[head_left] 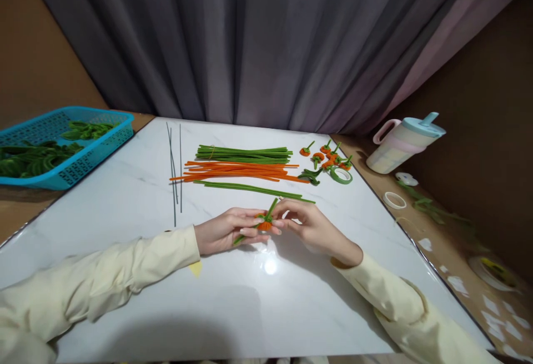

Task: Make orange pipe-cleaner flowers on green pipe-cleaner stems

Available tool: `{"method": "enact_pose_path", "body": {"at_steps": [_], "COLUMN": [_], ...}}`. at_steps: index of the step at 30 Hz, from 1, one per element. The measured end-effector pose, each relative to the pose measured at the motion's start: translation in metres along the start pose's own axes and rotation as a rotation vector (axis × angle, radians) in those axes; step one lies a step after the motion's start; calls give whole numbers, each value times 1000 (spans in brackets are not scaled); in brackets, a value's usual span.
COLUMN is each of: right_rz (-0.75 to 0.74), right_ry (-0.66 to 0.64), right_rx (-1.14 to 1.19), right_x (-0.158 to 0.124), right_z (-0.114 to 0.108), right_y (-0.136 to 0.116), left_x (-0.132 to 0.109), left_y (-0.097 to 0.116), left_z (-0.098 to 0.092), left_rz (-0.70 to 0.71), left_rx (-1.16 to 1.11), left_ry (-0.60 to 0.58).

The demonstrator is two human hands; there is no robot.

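Between my two hands, above the white tabletop, is a small orange pipe-cleaner pumpkin [265,225] with a green stem standing up from it. My left hand [233,229] grips it from the left, and a green strip pokes out below those fingers. At its right side, the thumb and fingers of my right hand [306,224] are pinched close to the green top; what exactly they pinch is too small to tell. Just beyond my hands lie a few loose green pipe cleaners [254,188], then a row of orange pipe cleaners [241,171] and a bundle of green pipe cleaners [244,154].
Several finished orange pumpkins [318,157] lie at the back right beside a roll of green tape [340,175]. Thin dark wires [180,170] lie at the left. A blue basket [95,156] holds green pieces. A tumbler [397,145] and a white tape roll [393,201] sit right.
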State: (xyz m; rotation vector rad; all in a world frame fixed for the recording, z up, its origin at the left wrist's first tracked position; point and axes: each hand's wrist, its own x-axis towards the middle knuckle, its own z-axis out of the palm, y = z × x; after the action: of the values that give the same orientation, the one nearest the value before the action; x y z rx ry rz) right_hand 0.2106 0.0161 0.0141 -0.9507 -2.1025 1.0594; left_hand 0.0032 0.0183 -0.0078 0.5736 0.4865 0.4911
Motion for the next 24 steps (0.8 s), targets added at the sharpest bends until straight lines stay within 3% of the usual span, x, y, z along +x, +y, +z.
{"method": "enact_pose_path", "body": {"at_steps": [5, 9, 12, 18, 24], "right_rz": [-428, -684, -820, -847, -755], "right_ry": [85, 65, 50, 65, 45], "right_rx": [-433, -836, -987, -1064, -1024], "right_x": [-6, -8, -8, -6, -6], "right_z": [3, 4, 2, 3, 6], "right_y": [3, 2, 2, 2, -1], "left_x": [0, -1, -1, -2, -2], "left_y": [2, 3, 3, 2, 0], "left_z": [-5, -4, -2, 0, 1], "left_rz": [-54, -64, -75, -21, 66], "left_rx": [-114, -126, -102, -16, 80], "left_ry": [-38, -39, -48, -3, 3]}}
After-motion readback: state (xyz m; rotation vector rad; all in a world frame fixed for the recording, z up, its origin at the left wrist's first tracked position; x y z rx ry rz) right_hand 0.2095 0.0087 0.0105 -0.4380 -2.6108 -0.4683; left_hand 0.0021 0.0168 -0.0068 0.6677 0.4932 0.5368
